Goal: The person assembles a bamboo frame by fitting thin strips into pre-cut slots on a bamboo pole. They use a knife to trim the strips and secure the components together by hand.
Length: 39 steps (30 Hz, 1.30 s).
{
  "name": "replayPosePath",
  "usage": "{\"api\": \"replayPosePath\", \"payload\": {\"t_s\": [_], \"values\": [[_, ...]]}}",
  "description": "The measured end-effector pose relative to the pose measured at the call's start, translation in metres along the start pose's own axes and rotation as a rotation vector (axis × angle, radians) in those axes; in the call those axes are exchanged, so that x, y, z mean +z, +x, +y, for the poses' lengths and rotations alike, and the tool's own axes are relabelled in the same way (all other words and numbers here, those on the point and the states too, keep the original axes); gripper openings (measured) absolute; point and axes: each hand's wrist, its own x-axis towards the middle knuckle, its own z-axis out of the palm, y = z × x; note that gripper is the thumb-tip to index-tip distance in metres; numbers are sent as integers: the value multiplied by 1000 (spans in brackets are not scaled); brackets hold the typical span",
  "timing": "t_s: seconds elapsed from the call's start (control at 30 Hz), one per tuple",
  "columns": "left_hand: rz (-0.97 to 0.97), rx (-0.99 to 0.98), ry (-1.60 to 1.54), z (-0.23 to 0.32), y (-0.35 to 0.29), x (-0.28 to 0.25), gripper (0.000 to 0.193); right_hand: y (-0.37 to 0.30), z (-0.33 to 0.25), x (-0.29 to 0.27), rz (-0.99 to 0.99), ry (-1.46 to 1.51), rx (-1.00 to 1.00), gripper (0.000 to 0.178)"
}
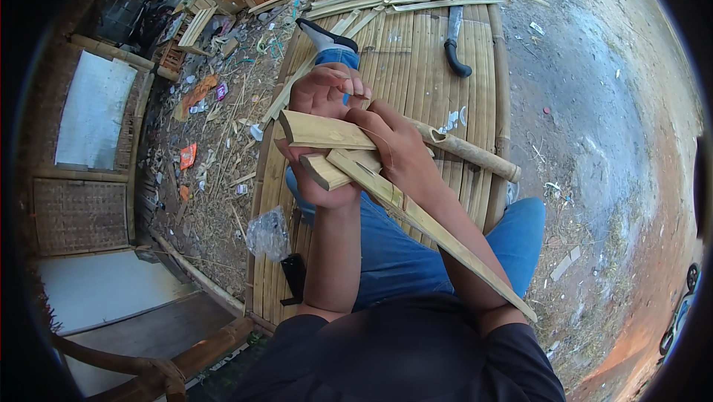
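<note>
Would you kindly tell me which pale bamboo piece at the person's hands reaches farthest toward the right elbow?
The long, narrow, pale yellow bamboo strip slanting across the right forearm; the two broader bamboo pieces show no farther than the right hand.

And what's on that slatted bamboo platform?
Split bamboo strips, a black-handled blade, apparently a bamboo pole, and the person's legs. Whatever the legs and strips cover can't be seen.

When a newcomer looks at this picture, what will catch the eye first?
Probably the split bamboo pieces at the centre, lying across the left hand and reaching the right hand. Next, the black-handled blade beyond them, on the slatted platform; bamboo strips lie heaped at the platform's far end.
</note>
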Motion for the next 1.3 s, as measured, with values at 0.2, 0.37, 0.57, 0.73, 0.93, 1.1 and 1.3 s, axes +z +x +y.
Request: {"api": "replayPosePath", "payload": {"t_s": [0.2,0.37,0.57,0.73,0.93,1.1,1.3], "values": [[112,11,73,9,-12,-5,79,-5,-4,6,-38,7,24,47],[538,246,621,29,-33,28,82,-6,-8,13,-31,-76,1,40],[349,364,1143,47,-39,37,99,2,-19,12,-93,-148,76,36],[-169,492,1583,73,-46,60,86,9,-19,26,-107,-217,91,28],[-414,255,1838,66,-56,63,22,12,-28,22,-143,-276,129,24],[-162,327,1696,56,-48,53,40,12,-21,32,-98,-278,72,30],[-86,356,1638,45,-46,50,48,17,-22,29,-167,-262,100,29]]}}
